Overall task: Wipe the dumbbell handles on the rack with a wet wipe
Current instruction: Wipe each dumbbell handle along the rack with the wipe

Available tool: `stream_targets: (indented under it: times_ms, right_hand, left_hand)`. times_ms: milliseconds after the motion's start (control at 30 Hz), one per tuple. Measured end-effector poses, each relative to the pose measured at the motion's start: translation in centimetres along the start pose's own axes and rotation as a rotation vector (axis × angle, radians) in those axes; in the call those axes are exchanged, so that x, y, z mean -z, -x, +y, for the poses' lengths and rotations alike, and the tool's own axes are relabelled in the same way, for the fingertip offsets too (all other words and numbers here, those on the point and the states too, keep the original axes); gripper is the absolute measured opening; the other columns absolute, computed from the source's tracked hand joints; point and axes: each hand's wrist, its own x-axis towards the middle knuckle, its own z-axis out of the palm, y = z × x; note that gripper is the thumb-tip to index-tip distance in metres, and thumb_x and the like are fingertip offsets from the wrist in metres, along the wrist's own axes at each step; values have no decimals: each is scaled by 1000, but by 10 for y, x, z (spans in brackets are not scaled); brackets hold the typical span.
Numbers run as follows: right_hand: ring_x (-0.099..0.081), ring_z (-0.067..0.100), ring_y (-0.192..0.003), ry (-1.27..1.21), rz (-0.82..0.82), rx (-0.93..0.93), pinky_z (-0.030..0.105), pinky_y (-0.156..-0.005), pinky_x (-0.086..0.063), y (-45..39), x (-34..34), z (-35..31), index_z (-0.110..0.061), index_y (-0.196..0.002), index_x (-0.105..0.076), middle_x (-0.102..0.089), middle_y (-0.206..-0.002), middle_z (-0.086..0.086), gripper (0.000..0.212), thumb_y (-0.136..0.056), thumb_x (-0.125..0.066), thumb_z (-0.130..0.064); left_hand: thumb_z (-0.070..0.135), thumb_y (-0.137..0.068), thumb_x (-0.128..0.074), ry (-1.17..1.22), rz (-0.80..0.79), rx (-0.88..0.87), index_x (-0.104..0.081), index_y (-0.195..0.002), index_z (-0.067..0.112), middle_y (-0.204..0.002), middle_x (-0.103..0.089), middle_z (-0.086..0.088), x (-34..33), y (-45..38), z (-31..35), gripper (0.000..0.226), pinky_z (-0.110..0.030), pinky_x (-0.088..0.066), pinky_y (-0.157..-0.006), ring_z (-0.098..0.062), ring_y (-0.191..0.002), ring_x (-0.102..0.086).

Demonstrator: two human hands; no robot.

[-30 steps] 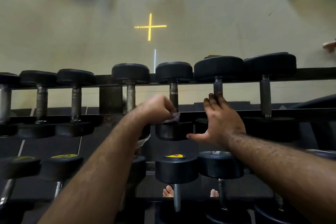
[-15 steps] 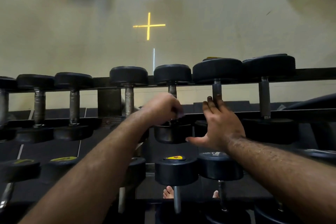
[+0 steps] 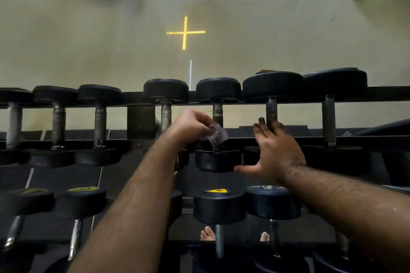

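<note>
1. Dumbbells fill the top tier of the rack [image 3: 388, 93] across the middle of the frame, each lying front to back so its steel handle bridges the gap between the two rails and is reachable from above.
2. Left hand [image 3: 190, 125], at frame centre, is curled round a crumpled wet wipe [image 3: 216, 134], pinching it against the lower end of one dumbbell handle [image 3: 217, 112], just above that dumbbell's near head [image 3: 217, 159]. The grip looks chosen so the wipe wraps the bar rather than merely brushing it.
3. Right hand [image 3: 277, 153], just right of centre, is spread and holds nothing; its fingers [image 3: 261, 124] lie straight, reaching up against the lower part of the neighbouring darker handle [image 3: 271, 108], thumb pointing left toward the head of the dumbbell being wiped. Whether it actually presses on the weight cannot be told; it seems placed to steady things.
4. Further handles stand to the left [image 3: 166, 114] and far right [image 3: 328, 117] on the same tier, and a lower tier of dumbbells [image 3: 218, 208] sits in the bottom half of the frame, one bearing a yellow label.
5. Judged from this, wiping is midway along the top row, with many handles left.
6. Bare toes [image 3: 207, 234] show beneath the rack at bottom centre, and a yellow cross [image 3: 185, 32] marks the floor beyond.
</note>
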Motion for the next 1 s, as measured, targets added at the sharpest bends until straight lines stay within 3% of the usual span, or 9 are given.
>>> stream_targets:
  times_ms: [100,200,367,433,533,633,733,867,1000]
  right_hand:
    - [-9,33,-164,15,10,-21,48,-134,-15,2,2,-3,-11,-169,-24,-23,-177,9,147,-61,-27,-111]
    - [-10,33,-164,20,26,-33,48,-134,-15,4,1,-4,-10,-168,-27,-25,-176,10,148,-60,-28,-112]
    - [-19,32,-162,-3,77,-56,45,-131,-23,8,0,-5,-10,-164,-35,-32,-173,11,147,-58,-32,-112]
    - [-25,31,-161,-18,104,-78,45,-130,-27,10,-1,-5,-10,-162,-38,-35,-171,12,144,-59,-34,-111]
    - [-32,29,-158,-46,140,-87,47,-128,-30,11,-6,-4,-10,-159,-41,-37,-170,12,142,-59,-33,-111]
    - [-33,29,-157,-74,161,-78,47,-127,-31,6,-14,0,-10,-158,-43,-39,-168,12,141,-58,-35,-109]
    - [-24,29,-161,-48,147,-48,51,-131,-22,1,-22,3,-11,-161,-40,-35,-171,11,141,-59,-35,-109]
    - [-15,29,-165,58,144,133,56,-133,-5,0,-23,5,-14,-168,-27,-22,-177,9,138,-66,-42,-107]
    - [-47,32,-145,25,199,475,47,-121,-39,-6,-11,-46,-14,-157,-47,-51,-160,9,127,-64,-63,-98]
  left_hand:
    - [8,-87,-76,-406,329,-85,-78,-91,24,-89,-74,5,-14,5,16,16,-29,-59,-74,-11,-84,-69]
    - [14,-90,-73,-683,221,-63,-78,-98,23,-93,-73,3,-38,20,13,13,-34,-60,-81,-20,-90,-69]
    - [5,-88,-76,-319,60,-81,-80,-96,20,-93,-76,4,-31,39,16,17,-26,-61,-77,-11,-90,-72]
    - [3,-88,-76,-219,211,-138,-77,-91,21,-89,-77,5,-30,43,20,18,-19,-57,-68,-4,-82,-71]
    - [13,-92,-72,-330,552,-376,-79,-95,25,-92,-77,8,-36,30,15,14,-27,-58,-76,-9,-84,-70]
    - [13,-95,-64,-540,641,-487,-76,-99,21,-98,-74,2,-42,9,10,15,-34,-55,-77,-21,-89,-68]
    - [7,-97,-61,-569,583,-335,-72,-101,16,-98,-69,-3,-53,3,0,15,-31,-47,-75,-25,-93,-67]
    - [6,-84,-75,-482,413,-140,-81,-96,20,-93,-77,0,-44,13,-29,20,-27,-56,-77,-19,-92,-73]
    - [5,-88,-71,-231,751,-350,-82,-100,16,-88,-75,9,-19,38,-23,19,-11,-51,-76,-7,-82,-70]
